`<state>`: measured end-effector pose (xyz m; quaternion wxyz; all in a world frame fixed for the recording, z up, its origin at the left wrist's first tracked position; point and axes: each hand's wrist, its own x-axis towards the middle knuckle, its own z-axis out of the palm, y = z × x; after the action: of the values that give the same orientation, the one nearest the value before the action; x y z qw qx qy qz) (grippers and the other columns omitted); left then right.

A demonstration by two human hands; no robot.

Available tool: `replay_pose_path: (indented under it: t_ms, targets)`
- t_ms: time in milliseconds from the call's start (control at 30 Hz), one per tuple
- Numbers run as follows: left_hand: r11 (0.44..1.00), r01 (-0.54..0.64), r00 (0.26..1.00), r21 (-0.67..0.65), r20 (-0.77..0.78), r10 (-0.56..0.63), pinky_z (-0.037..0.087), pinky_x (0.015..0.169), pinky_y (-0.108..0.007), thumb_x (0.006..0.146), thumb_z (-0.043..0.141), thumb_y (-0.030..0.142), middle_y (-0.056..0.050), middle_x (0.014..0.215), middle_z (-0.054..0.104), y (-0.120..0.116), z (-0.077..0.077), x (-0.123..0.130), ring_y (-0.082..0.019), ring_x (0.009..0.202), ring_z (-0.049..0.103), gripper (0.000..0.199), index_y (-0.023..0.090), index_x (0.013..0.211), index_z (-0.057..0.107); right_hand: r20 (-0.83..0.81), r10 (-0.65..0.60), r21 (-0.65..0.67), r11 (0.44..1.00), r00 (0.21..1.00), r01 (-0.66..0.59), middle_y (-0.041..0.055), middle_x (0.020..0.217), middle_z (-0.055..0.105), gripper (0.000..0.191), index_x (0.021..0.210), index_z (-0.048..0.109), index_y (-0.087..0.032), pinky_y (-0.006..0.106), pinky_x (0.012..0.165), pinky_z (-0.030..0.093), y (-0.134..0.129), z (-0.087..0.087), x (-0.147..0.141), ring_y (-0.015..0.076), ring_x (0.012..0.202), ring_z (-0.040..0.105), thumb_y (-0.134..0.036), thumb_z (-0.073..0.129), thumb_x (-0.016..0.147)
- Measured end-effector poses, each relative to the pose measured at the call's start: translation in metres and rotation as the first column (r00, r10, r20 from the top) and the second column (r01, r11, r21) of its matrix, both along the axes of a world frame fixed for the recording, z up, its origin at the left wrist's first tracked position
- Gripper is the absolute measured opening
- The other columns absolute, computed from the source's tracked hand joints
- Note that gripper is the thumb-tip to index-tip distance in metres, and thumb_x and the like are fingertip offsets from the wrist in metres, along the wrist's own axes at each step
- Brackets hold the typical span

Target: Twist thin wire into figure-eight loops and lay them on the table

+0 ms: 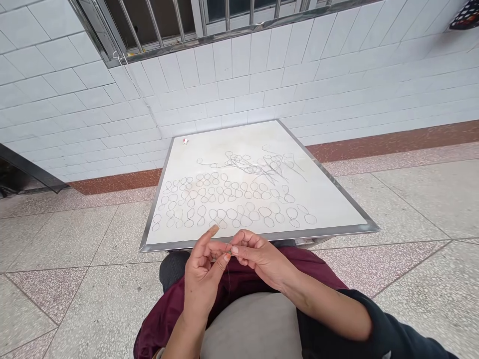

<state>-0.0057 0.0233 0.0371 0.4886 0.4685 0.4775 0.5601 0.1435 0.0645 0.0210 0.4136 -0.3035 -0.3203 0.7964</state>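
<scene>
My left hand (pixel 204 271) and my right hand (pixel 258 257) meet over my lap, just off the table's near edge. Between their thumbs and fingertips they pinch a thin dark wire (pixel 229 281), whose loose end hangs down below the left thumb. A small loop of it shows at the fingertips; the rest is hidden by the fingers. Beyond my hands, rows of thin figure-eight wire loops (pixel 265 211) lie flat on the white table (pixel 329 212). Farther back is a tangled heap of longer wires (pixel 275 164) with looped ends.
The table has a grey metal edge (pixel 262 237) and stands against a white tiled wall (pixel 232 89). A small red-and-white item (pixel 185 141) lies at its far left corner. Above is a barred window (pixel 209 20). Speckled floor (pixel 112 299) surrounds the table.
</scene>
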Motion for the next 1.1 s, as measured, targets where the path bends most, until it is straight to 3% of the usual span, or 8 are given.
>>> replay_pose_path:
  t_ms: [167,333,467,667,933,1100]
  targets:
    - [0.997,0.074,0.991,-0.038,0.117,-0.069,0.048,0.083,-0.027,0.081,0.068,0.020,0.000,0.089,0.065,0.000,0.003,0.000,-0.011,0.080,0.059,0.054,0.029,0.131,0.052,0.011,0.058,0.026,0.998,0.998,-0.059,-0.0045,0.070,0.052,0.021,0.078,0.063,-0.018,0.022,0.056,0.030,0.000,0.002,0.004,0.0063,0.058,0.039,-0.029,0.080,0.072]
    - [0.996,0.043,0.978,-0.073,0.206,-0.027,0.046,0.086,-0.027,0.081,0.068,0.018,0.002,0.086,0.062,0.000,-0.003,0.005,-0.010,0.082,0.057,0.052,0.030,0.129,0.053,0.044,0.034,0.145,0.989,0.998,-0.040,-0.0036,0.076,0.054,0.019,0.090,0.065,-0.021,0.023,0.058,0.032,-0.001,0.002,0.005,0.0066,0.060,0.041,-0.030,0.076,0.077]
    - [0.998,0.029,0.987,-0.062,0.162,-0.019,0.045,0.087,-0.027,0.081,0.068,0.019,0.003,0.083,0.063,-0.001,-0.006,0.010,-0.010,0.081,0.058,0.053,0.030,0.130,0.051,0.053,-0.022,0.186,0.982,0.998,0.012,-0.0043,0.073,0.052,0.018,0.091,0.067,-0.021,0.023,0.055,0.030,0.000,0.003,0.002,0.0060,0.057,0.039,-0.034,0.072,0.081]
    - [0.991,0.111,0.993,-0.073,0.056,-0.107,0.046,0.081,-0.026,0.084,0.066,0.022,0.003,0.083,0.065,-0.004,-0.002,0.011,-0.011,0.080,0.062,0.052,0.031,0.132,0.049,0.028,-0.005,0.101,0.995,1.000,0.002,-0.0036,0.071,0.053,0.021,0.078,0.065,-0.017,0.022,0.049,0.024,0.003,0.003,0.000,0.0052,0.054,0.037,-0.036,0.075,0.077]
    - [0.985,0.124,0.974,-0.118,0.202,-0.098,0.046,0.080,-0.027,0.089,0.059,0.025,0.005,0.072,0.058,-0.003,0.000,0.013,-0.010,0.073,0.059,0.042,0.028,0.131,0.051,0.094,0.109,0.227,0.965,0.990,-0.128,-0.0035,0.062,0.056,0.022,0.078,0.062,-0.016,0.023,0.050,0.026,0.010,0.005,0.005,0.0073,0.053,0.047,-0.037,0.069,0.083]
    - [0.973,0.198,0.964,-0.116,0.204,-0.172,0.046,0.077,-0.028,0.087,0.061,0.023,0.005,0.071,0.057,0.000,0.000,0.007,-0.010,0.069,0.056,0.052,0.030,0.136,0.044,0.106,0.248,0.225,0.937,0.963,-0.266,-0.0033,0.063,0.057,0.025,0.079,0.062,-0.016,0.023,0.049,0.023,0.022,0.004,0.010,0.0070,0.052,0.046,-0.039,0.071,0.080]
